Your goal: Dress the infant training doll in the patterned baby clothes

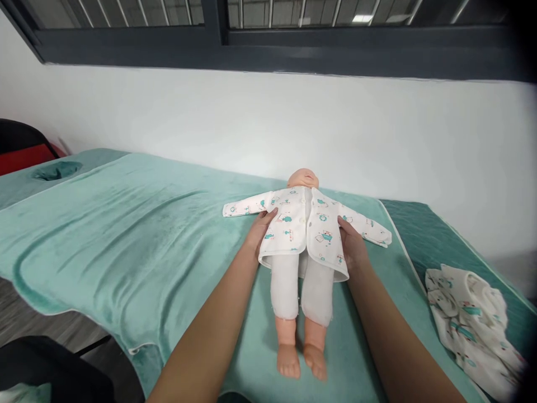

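A baby doll [302, 180] lies on its back on a teal towel [138, 235], head towards the wall, bare feet [301, 361] towards me. It wears a white printed jacket [304, 224] with both sleeves spread out, and white leggings [300, 288]. My left hand [260, 226] rests against the doll's left flank, thumb over the jacket's edge. Against the other flank my right hand [351, 243] lies along the jacket's hem. Both hands cup the doll's torso with fingers partly tucked under it.
A crumpled white printed garment [470, 324] lies on the darker teal bed cover [423, 235] at the right. The white wall runs close behind the doll's head. A face hole [54, 169] shows at the bed's far left. A dark chair [54, 366] stands at the lower left.
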### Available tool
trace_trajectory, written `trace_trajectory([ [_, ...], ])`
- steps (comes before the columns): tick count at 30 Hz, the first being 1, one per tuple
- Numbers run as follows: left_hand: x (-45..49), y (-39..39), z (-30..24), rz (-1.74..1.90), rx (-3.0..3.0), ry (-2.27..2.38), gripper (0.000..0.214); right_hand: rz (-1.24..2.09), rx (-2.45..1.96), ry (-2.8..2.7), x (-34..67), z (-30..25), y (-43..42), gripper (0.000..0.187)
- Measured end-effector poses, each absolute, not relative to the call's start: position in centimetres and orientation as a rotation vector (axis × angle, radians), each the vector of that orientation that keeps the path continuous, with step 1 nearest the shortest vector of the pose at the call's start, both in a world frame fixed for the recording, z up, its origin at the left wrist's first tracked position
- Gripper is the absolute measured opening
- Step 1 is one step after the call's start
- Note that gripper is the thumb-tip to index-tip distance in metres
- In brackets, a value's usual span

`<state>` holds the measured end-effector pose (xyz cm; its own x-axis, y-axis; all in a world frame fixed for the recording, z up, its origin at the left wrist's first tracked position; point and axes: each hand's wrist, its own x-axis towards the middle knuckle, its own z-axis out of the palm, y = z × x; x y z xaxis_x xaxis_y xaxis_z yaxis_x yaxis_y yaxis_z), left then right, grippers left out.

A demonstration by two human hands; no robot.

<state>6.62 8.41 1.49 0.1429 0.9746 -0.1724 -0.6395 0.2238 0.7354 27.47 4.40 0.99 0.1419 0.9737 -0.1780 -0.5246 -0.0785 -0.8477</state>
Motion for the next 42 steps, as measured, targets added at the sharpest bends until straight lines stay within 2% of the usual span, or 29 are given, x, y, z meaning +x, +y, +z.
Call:
trace_trajectory([
  [6,6.5,8.9,1.0,1.255,0.569,0.682,0.052,1.441,-1.011,-0.582,27.9,1.1,4.7,0.044],
  [11,6.3,9.2,0.8,1.288,0.528,0.638,0.052,1.444,-0.904,-0.646,28.6,0.9,4.5,0.045],
  [16,5.0,10.3,0.7,1.425,0.409,0.513,0.026,1.335,-0.674,-0.471,31.0,0.1,5.1,0.023],
  [19,2.5,11.1,1.0,1.546,0.311,0.490,0.012,1.283,-0.583,-0.328,33.1,-0.3,4.9,0.020],
  [22,-0.8,11.3,1.3,1.625,0.309,0.539,0.009,1.210,-0.558,-0.289,35.4,-0.6,3.9,0.021],
  [25,-3.5,10.7,1.4,1.724,0.375,0.668,0.013,1.136,-0.610,-0.261,37.3,-1.2,2.3,0.023],
  [29,-4.6,9.2,0.9,1.910,0.449,0.830,0.032,0.939,-0.721,-0.282,38.1,-2.3,0.1,0.016],
  [31,-4.2,8.4,0.5,1.977,0.490,0.887,0.038,0.819,-0.770,-0.324,37.5,-2.7,-1.0,0.022],
  [35,-3.2,6.8,-0.4,1.943,0.904,1.252,0.038,0.683,-0.968,-0.518,34.5,-2.6,-3.4,0.063],
  [36,-3.0,6.4,-0.5,1.890,1.032,1.354,0.035,0.668,-1.037,-0.605,33.7,-2.5,-4.0,0.068],
  [42,-2.0,3.4,-0.4,1.602,1.310,1.414,0.023,0.617,-1.393,-1.246,30.3,-2.7,-7.9,0.060],
])
